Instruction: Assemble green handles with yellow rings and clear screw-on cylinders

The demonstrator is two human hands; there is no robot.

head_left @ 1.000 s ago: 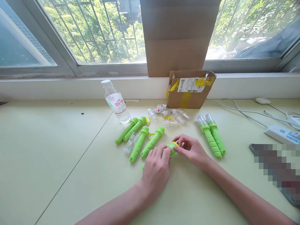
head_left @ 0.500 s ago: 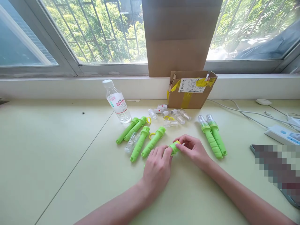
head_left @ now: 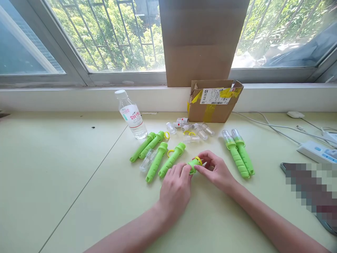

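My left hand (head_left: pixel 176 184) is wrapped round a green tube (head_left: pixel 193 166), hiding most of its handle. The fingers of my right hand (head_left: pixel 214 168) pinch a yellow ring (head_left: pixel 198 160) at the tube's threaded end. Left of my hands lie several green handles (head_left: pixel 172 160), a clear ribbed cap (head_left: pixel 148 160) and a loose yellow ring (head_left: pixel 170 153). Two green handles with clear caps (head_left: pixel 239 153) lie side by side to the right. Behind my hands are several clear caps (head_left: pixel 201 133), small white-and-clear parts (head_left: pixel 181 123) and more yellow rings (head_left: pixel 189 133).
A water bottle (head_left: pixel 133 116) stands at the back left. An open cardboard box (head_left: pixel 214 105) rests against the wall under the window. On the right are white cables (head_left: pixel 273 125), a power strip (head_left: pixel 316 151) and a dark-edged, pixelated object (head_left: pixel 308 189).
The yellow ring and the threaded end of the tube show more clearly between my hands. My right fingertips have shifted slightly left and down along the tube.
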